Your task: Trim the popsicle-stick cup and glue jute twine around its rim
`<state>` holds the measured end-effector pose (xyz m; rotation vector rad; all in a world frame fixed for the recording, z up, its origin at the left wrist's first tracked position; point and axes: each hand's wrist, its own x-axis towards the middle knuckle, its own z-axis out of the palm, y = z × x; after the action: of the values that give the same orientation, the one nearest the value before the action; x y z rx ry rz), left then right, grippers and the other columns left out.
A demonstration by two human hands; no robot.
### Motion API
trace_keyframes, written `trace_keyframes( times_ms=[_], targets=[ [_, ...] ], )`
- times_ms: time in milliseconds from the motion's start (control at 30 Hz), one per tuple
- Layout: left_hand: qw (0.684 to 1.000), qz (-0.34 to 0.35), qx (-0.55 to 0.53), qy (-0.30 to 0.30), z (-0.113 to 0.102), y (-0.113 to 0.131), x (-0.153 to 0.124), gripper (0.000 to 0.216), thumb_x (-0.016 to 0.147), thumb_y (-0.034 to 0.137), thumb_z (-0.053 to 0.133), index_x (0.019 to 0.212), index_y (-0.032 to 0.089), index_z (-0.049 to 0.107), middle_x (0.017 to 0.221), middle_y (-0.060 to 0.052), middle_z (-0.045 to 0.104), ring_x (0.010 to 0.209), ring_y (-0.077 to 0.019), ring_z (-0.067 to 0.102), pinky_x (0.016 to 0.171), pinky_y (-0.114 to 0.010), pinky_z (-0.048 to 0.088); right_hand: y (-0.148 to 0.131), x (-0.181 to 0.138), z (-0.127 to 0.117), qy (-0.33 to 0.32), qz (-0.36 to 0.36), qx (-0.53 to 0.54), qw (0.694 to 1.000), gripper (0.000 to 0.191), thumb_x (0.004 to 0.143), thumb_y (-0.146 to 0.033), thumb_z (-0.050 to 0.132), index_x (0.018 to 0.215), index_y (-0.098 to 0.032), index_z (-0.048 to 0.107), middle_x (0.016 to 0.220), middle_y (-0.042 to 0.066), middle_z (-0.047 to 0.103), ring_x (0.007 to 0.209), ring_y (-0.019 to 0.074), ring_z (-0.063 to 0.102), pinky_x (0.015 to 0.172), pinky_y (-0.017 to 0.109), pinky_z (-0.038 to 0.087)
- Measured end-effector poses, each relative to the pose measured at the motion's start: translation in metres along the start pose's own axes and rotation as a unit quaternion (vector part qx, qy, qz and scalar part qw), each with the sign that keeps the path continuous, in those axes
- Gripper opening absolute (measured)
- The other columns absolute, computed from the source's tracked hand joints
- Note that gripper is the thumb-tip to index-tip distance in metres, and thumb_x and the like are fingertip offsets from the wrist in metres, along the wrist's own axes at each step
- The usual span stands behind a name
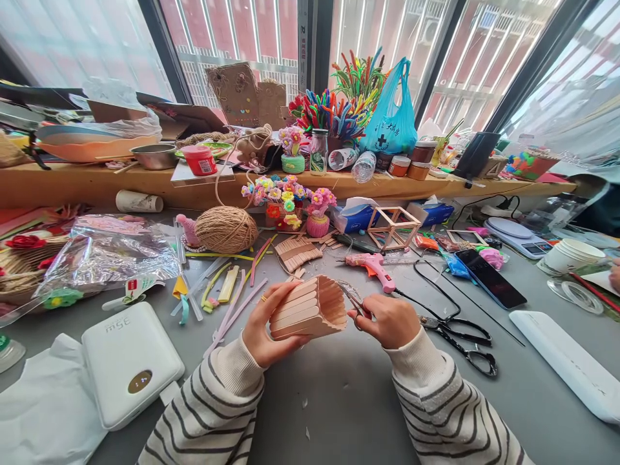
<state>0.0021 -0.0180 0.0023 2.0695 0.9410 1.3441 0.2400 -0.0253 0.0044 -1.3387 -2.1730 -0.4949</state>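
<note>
My left hand point(271, 326) is wrapped round a cup-shaped container made of wooden craft sticks point(298, 314). The container lies tilted on its side, its scalloped open rim facing right. Small metal scissors point(352, 297) are in my right hand point(390, 321), their blades close to the upper rim. Whether the blades touch the wood I cannot tell. Behind the container lies a bundle of loose craft sticks point(296, 254). A pink hot glue gun point(374, 268) rests beyond my right hand, and large black-handled scissors point(462, 339) lie to its right.
A white power bank point(130, 361) lies left of my arm. A ball of twine point(227, 230) and a wooden stick cube frame point(394, 227) stand farther back. At right are a phone point(490, 278) and a long white case point(566, 361). Another person's hand point(615, 276) shows at the right edge.
</note>
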Motion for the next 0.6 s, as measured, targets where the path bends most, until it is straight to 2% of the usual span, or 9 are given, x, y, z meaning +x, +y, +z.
trace_keyframes(
  times_ms=[133,267,400,500,600],
  targets=[
    [1.000,-0.019,-0.016,-0.008,-0.001,0.000,0.000,0.062,0.063,0.043,0.066,0.118,0.022,0.047,0.115,-0.009,0.054,0.109,-0.0272,0.047,0.095,-0.042,0.036,-0.001,0.001,0.000,0.028,-0.017,-0.004,0.999,0.056,0.090,-0.044,0.030,0.048,-0.017,0.055,0.044,0.000,0.052,0.040,0.0071,0.040,0.045,0.024,0.022],
    [0.992,-0.091,-0.083,-0.017,0.000,0.004,0.000,0.068,0.061,0.047,0.067,0.118,0.018,0.046,0.118,-0.010,0.052,0.108,-0.0275,0.048,0.095,-0.040,0.036,-0.002,-0.002,0.003,0.029,0.047,0.034,0.998,0.060,0.088,-0.051,0.027,0.046,-0.018,0.053,0.044,0.000,0.051,0.040,0.0068,0.039,0.045,0.024,0.021],
    [0.972,-0.183,-0.144,-0.006,-0.001,0.011,0.000,0.066,0.063,0.050,0.062,0.117,0.017,0.043,0.110,-0.010,0.057,0.097,-0.0252,0.054,0.082,-0.035,0.043,-0.002,-0.003,0.003,-0.020,0.097,0.074,0.992,0.060,0.082,-0.061,0.030,0.048,-0.017,0.051,0.044,-0.002,0.048,0.041,0.0064,0.038,0.045,0.021,0.023],
    [0.967,-0.193,-0.166,0.000,-0.002,0.014,0.001,0.064,0.064,0.052,0.060,0.115,0.016,0.045,0.102,-0.009,0.061,0.091,-0.0239,0.055,0.077,-0.032,0.044,0.000,-0.004,0.001,-0.070,0.081,0.087,0.990,0.055,0.079,-0.063,0.036,0.052,-0.018,0.053,0.047,-0.002,0.049,0.043,0.0067,0.039,0.045,0.021,0.024],
    [0.970,-0.176,-0.170,0.000,-0.001,0.013,0.002,0.063,0.063,0.050,0.062,0.114,0.017,0.047,0.102,-0.007,0.061,0.091,-0.0229,0.055,0.078,-0.031,0.043,0.001,-0.004,-0.001,-0.099,0.066,0.093,0.989,0.053,0.078,-0.063,0.037,0.057,-0.018,0.055,0.052,-0.001,0.051,0.045,0.0076,0.042,0.046,0.021,0.024]
  ],
)
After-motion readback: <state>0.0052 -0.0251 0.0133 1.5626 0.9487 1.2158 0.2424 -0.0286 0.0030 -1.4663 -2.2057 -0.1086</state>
